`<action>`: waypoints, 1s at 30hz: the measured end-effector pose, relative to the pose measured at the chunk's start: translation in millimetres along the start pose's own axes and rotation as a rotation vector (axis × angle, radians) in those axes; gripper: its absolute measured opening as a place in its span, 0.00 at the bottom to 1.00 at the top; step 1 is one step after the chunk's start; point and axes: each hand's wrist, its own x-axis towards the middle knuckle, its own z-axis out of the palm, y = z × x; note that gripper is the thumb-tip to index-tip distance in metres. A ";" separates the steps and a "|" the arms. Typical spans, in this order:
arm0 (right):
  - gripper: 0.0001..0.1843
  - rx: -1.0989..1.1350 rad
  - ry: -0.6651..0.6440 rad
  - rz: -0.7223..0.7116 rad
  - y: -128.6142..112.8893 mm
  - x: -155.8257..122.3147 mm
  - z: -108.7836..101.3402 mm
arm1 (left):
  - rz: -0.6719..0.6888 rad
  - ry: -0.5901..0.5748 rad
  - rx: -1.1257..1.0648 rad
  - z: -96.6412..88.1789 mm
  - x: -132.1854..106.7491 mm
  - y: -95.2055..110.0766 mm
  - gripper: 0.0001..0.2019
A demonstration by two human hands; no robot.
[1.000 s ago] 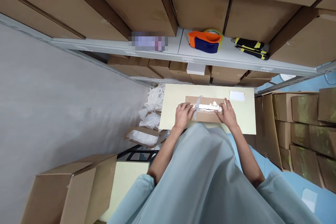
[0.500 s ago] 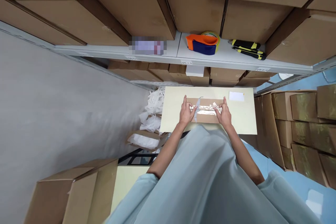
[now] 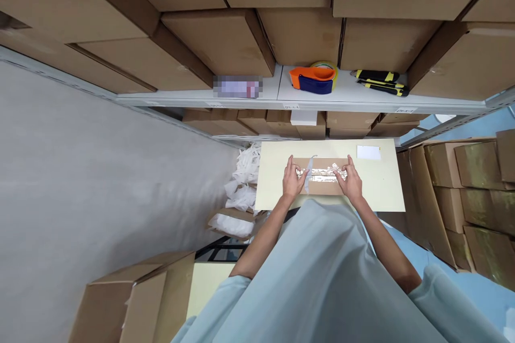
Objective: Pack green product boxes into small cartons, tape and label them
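Box (image 3: 326, 188) on desk (image 3: 382, 193), mid, nr front edge. L hand (image 3: 293, 179) & R hand (image 3: 352, 181) at opp. ends, thumbs on top; can't tell if clamped by fingers. Poss. tape (image 3: 321, 178) lift from L thumb snag on grey strip (image 3: 309, 176).

left hand (image 3: 293, 181): forefinger (image 3: 290, 161) now straightened forward

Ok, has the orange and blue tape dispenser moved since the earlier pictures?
No. Judged against the seam in the shelf, the tape dispenser sits just right of it, as before; the camera's view has shifted.
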 end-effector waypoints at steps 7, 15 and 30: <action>0.18 0.092 0.086 -0.019 10.4 2.1 9.8 | 0.032 0.056 -0.013 8.4 3.9 -11.5 0.13; 0.19 0.141 0.091 -0.024 14.5 5.6 10.2 | 0.028 0.084 -0.097 13.0 4.2 -13.2 0.11; 0.19 -0.214 0.308 -0.552 -68.4 94.9 -55.7 | 0.051 0.158 0.076 -10.4 11.3 17.5 0.10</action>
